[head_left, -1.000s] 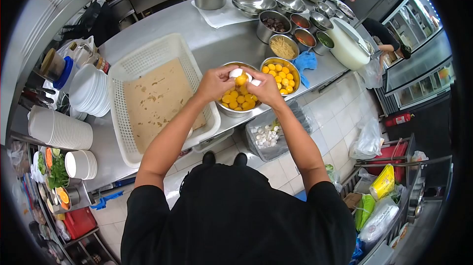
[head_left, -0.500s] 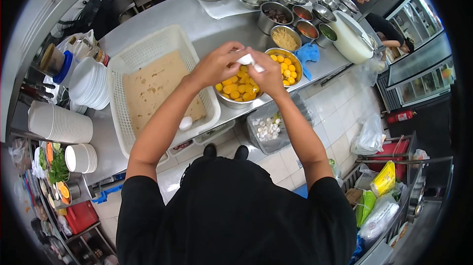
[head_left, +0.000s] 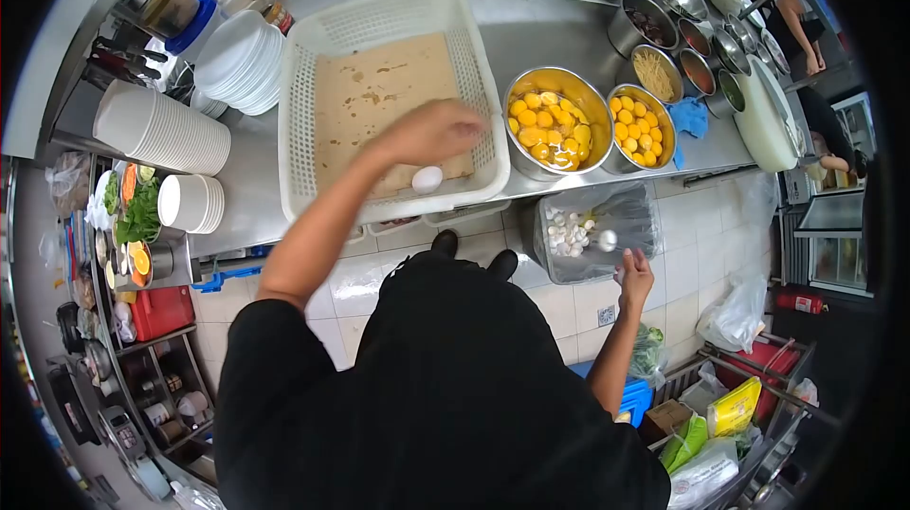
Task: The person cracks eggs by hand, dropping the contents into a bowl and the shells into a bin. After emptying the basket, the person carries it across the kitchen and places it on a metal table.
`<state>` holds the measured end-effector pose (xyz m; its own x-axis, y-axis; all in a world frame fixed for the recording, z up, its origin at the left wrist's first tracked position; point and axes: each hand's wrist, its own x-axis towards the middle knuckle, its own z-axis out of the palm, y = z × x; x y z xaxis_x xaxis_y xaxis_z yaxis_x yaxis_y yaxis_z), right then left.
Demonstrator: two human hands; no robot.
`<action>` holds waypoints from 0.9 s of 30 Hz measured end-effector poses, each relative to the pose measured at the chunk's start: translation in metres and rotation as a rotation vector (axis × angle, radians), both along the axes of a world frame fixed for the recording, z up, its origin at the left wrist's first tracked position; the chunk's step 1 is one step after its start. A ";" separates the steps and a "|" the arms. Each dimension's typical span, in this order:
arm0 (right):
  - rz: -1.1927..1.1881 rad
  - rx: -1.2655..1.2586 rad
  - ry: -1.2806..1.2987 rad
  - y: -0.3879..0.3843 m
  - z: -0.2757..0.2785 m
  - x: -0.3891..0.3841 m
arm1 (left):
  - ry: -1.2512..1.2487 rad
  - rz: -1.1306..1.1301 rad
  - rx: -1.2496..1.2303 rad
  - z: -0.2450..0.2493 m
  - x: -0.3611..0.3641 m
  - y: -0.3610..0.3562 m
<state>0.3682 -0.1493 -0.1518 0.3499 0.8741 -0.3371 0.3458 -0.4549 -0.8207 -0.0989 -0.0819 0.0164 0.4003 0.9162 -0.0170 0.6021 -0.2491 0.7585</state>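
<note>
My left hand (head_left: 434, 134) hovers over the white perforated basket (head_left: 398, 3), its fingers loosely bent and apart with nothing seen in them. Just below it a whole white egg (head_left: 427, 179) lies on stained brown cardboard (head_left: 379, 83) lining the basket. Off to the right, my right hand (head_left: 635, 281) is lowered beside a bin lined with a clear bag (head_left: 621, 202), fingers apart. A white eggshell (head_left: 607, 241) is just off its fingertips, over the bin, where several shells (head_left: 569, 233) lie. A metal bowl (head_left: 519, 83) of cracked eggs stands beside the basket.
A second metal bowl (head_left: 668, 117) of yolks adjoins the first, with a blue cloth (head_left: 692, 118) behind. Pots of shredded food (head_left: 656, 74) and sauces line the counter's far right. Stacked white plates (head_left: 242, 60) and containers (head_left: 161, 126) stand left. A person's arm (head_left: 801, 27) shows far right.
My hands have parted from over the egg bowl, where they held a cracked eggshell. The left moved over the basket, the right down to the bin, shell released. The view has shifted.
</note>
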 end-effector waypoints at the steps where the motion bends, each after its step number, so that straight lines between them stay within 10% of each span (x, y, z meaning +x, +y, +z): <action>1: -0.152 0.003 0.287 -0.002 -0.005 0.004 | 0.127 -0.066 -0.092 -0.010 -0.026 -0.006; 5: -0.284 0.161 1.162 0.008 0.004 -0.009 | 0.372 -0.267 -0.143 -0.040 -0.056 -0.032; 10: -0.056 0.023 1.612 0.040 0.057 -0.063 | 0.425 -0.385 -0.184 -0.053 -0.045 -0.029; 22: 0.443 0.133 1.084 0.061 0.144 -0.160 | 0.200 -0.229 -0.225 -0.073 -0.055 -0.016; 27: 0.485 0.402 0.685 0.069 0.154 -0.175 | -0.660 0.119 -0.701 -0.054 -0.062 0.014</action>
